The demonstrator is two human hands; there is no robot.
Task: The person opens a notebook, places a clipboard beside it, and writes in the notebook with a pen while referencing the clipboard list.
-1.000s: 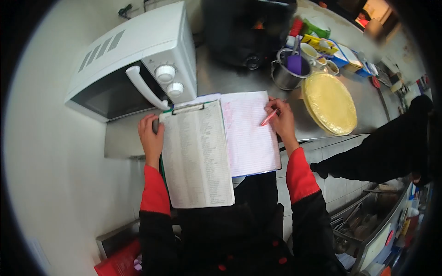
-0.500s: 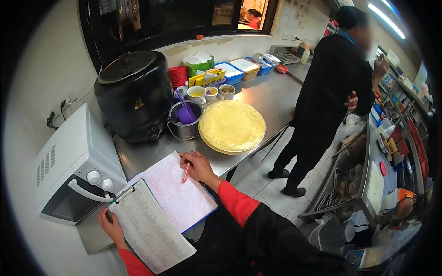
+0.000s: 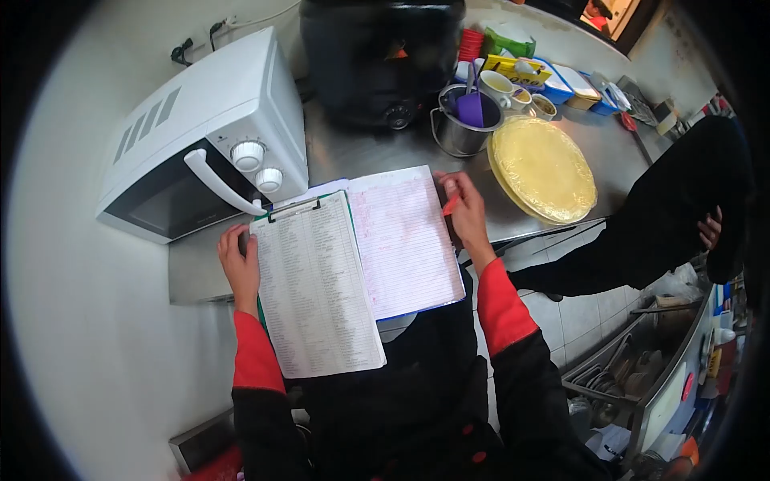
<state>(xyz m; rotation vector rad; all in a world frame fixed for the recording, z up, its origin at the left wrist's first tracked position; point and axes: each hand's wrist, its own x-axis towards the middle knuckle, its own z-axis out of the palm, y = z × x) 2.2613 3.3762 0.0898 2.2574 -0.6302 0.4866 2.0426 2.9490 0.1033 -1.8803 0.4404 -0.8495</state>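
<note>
Holding red pen [image 3: 450,205] in right hand [image 3: 468,212], fingers closed round it, beside notebook [image 3: 405,248], mid-frame. Left hand [image 3: 240,266] at clipped sheets [image 3: 317,289], left of centre; grip unclear. Probably reading step; writing needs pen tip on page.

1. White microwave [image 3: 204,120], standing at my left.
2. Black appliance [image 3: 381,60] with dial [image 3: 399,119], ahead of me.
3. Metal pail [image 3: 465,139] holding a purple scoop [image 3: 470,111].
4. Yellow plastic-wrapped disc [image 3: 545,168], beside the pail.
5. Person in black [image 3: 642,228], to my right.
</note>
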